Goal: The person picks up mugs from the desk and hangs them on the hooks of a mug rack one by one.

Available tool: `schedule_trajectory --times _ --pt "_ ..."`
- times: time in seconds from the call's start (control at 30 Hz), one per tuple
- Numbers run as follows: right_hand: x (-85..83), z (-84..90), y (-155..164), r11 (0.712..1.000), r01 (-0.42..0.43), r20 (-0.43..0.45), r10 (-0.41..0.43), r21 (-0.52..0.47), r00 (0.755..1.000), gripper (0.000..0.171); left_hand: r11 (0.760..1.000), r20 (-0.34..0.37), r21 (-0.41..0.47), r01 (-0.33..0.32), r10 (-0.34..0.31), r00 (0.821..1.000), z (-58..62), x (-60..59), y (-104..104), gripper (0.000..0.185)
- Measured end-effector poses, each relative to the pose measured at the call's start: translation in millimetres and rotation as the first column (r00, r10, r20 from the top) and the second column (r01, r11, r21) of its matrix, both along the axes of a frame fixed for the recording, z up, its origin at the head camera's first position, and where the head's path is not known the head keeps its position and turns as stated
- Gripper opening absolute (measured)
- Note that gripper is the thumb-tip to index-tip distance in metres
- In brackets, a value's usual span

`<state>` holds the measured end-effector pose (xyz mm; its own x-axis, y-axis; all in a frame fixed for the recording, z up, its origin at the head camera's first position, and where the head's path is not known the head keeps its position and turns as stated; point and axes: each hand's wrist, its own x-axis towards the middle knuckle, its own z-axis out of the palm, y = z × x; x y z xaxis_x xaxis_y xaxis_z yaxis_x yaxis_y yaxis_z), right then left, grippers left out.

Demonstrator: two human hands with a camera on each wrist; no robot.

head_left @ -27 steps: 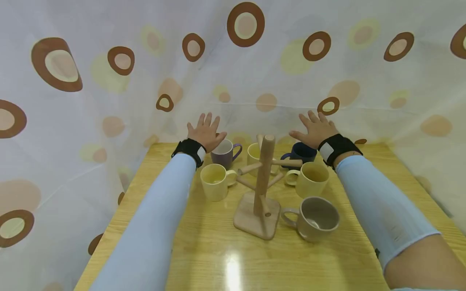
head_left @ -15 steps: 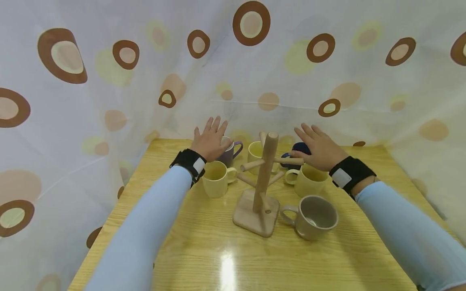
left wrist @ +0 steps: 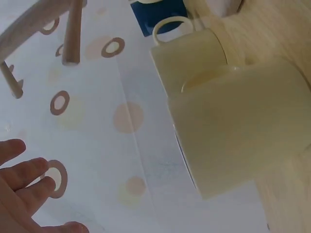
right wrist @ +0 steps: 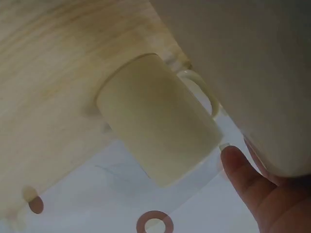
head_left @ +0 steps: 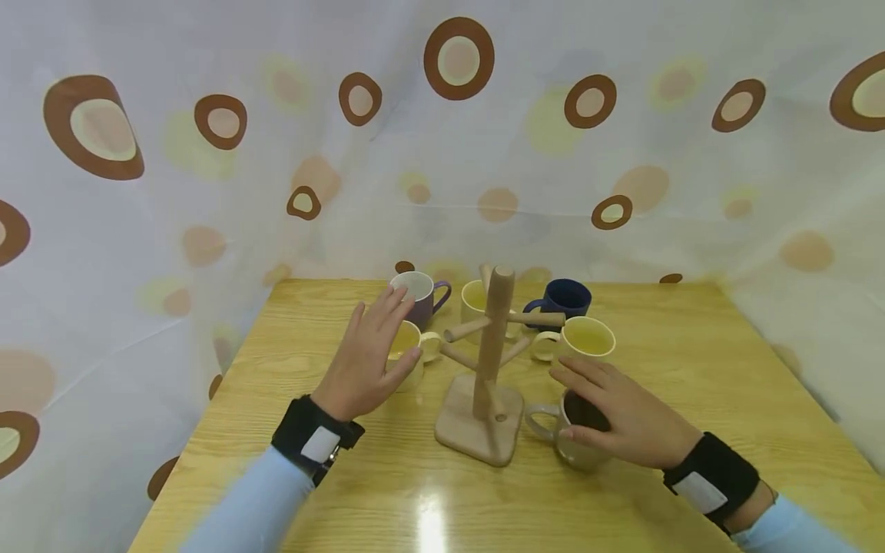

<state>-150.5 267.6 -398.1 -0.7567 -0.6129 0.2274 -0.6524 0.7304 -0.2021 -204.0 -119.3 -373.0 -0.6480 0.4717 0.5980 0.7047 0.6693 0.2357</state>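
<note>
Head view: a wooden table [head_left: 643, 491] carries a wooden mug tree [head_left: 488, 369] ringed by six mugs; a spotted curtain [head_left: 138, 192] hangs behind and to both sides.
Right hand: the right hand [head_left: 625, 418] lies palm-down over the mouth of the grey mug [head_left: 577, 453], which stands just right of the tree's base with its handle toward the post.
Right fingers: nearly straight and loosely spread across the rim; the thumb sits at the near edge, above the handle. Whether they press on the rim or hover just above it cannot be told.
Left hand: the left hand [head_left: 366, 361] is raised just beside the pale yellow mug [head_left: 408, 357] left of the tree, palm turned toward it.
Left fingers: extended and close together, apart from the mug wall; nothing is held. The left wrist view shows the fingers [left wrist: 29, 177] apart from that mug [left wrist: 243, 126].
Handling, judged: glazed ceramic, so rigid, fairly heavy for its size, smooth and likely slippery, and it would chip if knocked against the pegs.
Where to grasp, judged: the handle loop or a firm wrap round the body; a flat palm on the rim gives little hold.
Other mugs: purple [head_left: 422, 296], yellow [head_left: 475, 301], navy [head_left: 567, 298] and cream [head_left: 584, 340] stand behind the tree, untouched.
</note>
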Motion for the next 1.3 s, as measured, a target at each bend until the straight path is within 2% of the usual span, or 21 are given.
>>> schedule_trajectory --times 0.13,0.23,0.3,0.4,0.53,0.67,0.73,0.8,0.9,1.0,1.07,1.17,1.3 --pt "9.1 -16.6 -0.4 1.0 0.022 -0.012 -0.021 0.015 1.0 0.069 0.989 -0.066 0.099 0.111 -0.105 0.992 -12.5 25.9 0.1 0.054" --pt "11.0 -21.9 -3.1 0.999 0.05 -0.05 -0.05 -0.005 0.998 0.066 0.96 -0.105 0.167 0.223 -0.207 0.973 -19.8 42.1 5.7 0.047" --pt "11.0 -23.8 -5.1 0.997 0.074 -0.08 -0.076 -0.026 0.994 0.061 0.942 -0.126 0.194 0.275 -0.254 0.959 -23.5 51.1 11.2 0.042" --pt "10.4 -24.1 -6.9 0.993 0.094 -0.111 -0.103 -0.076 0.988 0.054 0.921 -0.151 0.211 0.327 -0.3 0.942 -27.3 63.4 20.3 0.035" --pt "15.4 -22.4 -8.9 0.982 0.109 -0.101 -0.126 -0.157 0.987 0.054 0.9 -0.171 0.214 0.379 -0.347 0.922 -32.3 73.6 32.7 0.036" --pt "29.8 -17.5 -14.4 0.958 0.083 -0.06 -0.103 -0.275 0.993 0.055 0.895 -0.137 0.202 0.397 -0.375 0.917 -41.0 82.8 43.2 0.044" --pt "37.8 -14.6 -19.2 0.937 0.037 -0.042 -0.055 -0.346 0.998 0.057 0.899 -0.097 0.185 0.398 -0.386 0.917 -46.3 88.1 48.1 0.052" --pt "43.6 -13.0 -24.9 0.902 -0.031 -0.029 0.02 -0.431 0.999 0.059 0.903 -0.054 0.168 0.396 -0.393 0.918 -51.2 93.5 52.6 0.061" --pt "45.8 -11.0 -34.8 0.823 -0.127 -0.018 0.14 -0.553 0.99 0.059 0.905 -0.007 0.148 0.398 -0.401 0.916 -54.9 97.9 58.6 0.074" --pt "45.0 -12.4 -46.4 0.754 -0.155 0.01 0.21 -0.639 0.978 0.058 0.91 0.026 0.131 0.393 -0.4 0.916 -57.9 100.5 63.6 0.087" --pt "43.7 -14.9 -53.5 0.73 -0.137 0.033 0.214 -0.669 0.976 0.058 0.914 0.04 0.117 0.389 -0.396 0.917 -59.9 101.2 65.9 0.094" --pt "40.4 -20.9 -62.3 0.711 -0.109 0.048 0.197 -0.695 0.979 0.057 0.926 0.04 0.095 0.365 -0.37 0.928 -63.1 101.5 67.0 0.101" --pt "36.7 -30.0 -70.8 0.699 -0.057 0.094 0.175 -0.712 0.98 0.054 0.941 0.076 0.103 0.322 -0.331 0.941 -68.5 100.7 67.0 0.104"
